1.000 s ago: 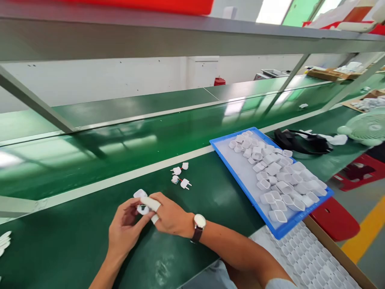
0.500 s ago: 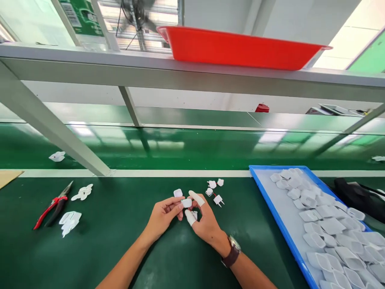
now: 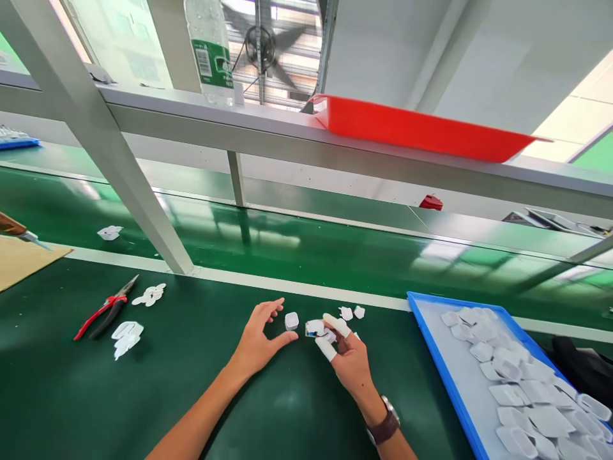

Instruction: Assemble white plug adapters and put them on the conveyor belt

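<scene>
My left hand (image 3: pixel 261 342) is open above the green table, thumb and fingers spread on either side of a small white square cap (image 3: pixel 292 321). Between the white-covered fingertips of my right hand (image 3: pixel 348 361) is a small white plastic part with a bit of circuit board (image 3: pixel 315 328). Part of what this hand holds is hidden by its fingers. Just behind the right hand, two small white plug pieces (image 3: pixel 352 313) lie on the table.
At left lie red-and-black pliers (image 3: pixel 106 312) and white plastic pieces (image 3: pixel 127 337). A blue-rimmed tray (image 3: pixel 443 377) of white plastic shells fills the right. Overhead, a metal shelf bears a red tray (image 3: pixel 421 131) and a bottle (image 3: pixel 209 61). A slanted post (image 3: pixel 138 191) stands behind the pliers.
My hands, close together before, have parted. The left has let go of the white part and spread toward the square cap; the right keeps the part. The view has tilted and shifted left.
</scene>
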Demonstrator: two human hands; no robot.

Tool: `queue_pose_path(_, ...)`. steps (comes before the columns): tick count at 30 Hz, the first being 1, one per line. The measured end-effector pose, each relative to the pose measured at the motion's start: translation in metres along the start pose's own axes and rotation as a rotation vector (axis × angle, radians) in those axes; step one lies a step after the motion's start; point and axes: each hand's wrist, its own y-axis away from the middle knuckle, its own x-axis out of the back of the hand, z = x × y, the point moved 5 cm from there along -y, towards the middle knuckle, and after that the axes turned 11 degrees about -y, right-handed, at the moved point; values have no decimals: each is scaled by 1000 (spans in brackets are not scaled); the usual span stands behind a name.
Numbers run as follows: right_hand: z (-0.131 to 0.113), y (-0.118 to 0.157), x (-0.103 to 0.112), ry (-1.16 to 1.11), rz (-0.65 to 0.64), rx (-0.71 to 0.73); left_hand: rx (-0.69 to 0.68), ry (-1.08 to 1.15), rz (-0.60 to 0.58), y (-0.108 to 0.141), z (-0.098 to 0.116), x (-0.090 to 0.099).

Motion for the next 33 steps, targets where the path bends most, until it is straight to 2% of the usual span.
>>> queue_pose_path(3,2,0,5,32,19,20,-134,-145,-38,0,-6,-20)
queue_pose_path(7,-7,0,7,142,-26,131,-207,-110,-90,5,0,-36)
queue_pose_path(12,-23,2,1,285,-90,270,-221,-32,-105,13,16,-28)
queue_pose_path(15,-31,3,-4,320,-81,321,-220,-25,-55,14,19,-20)
queue_pose_path(19,-44,4,-14,295,-135,419,-422,-87,108,17,29,-12)
queue_pose_path(22,-50,7,-20,283,-178,458,-509,-126,140,21,34,-11)
queue_pose_path(28,-51,18,-27,404,-211,537,-563,-151,172,28,38,-10)
queue_pose_path(33,-43,25,-30,530,-221,533,-588,-148,164,30,36,-10)
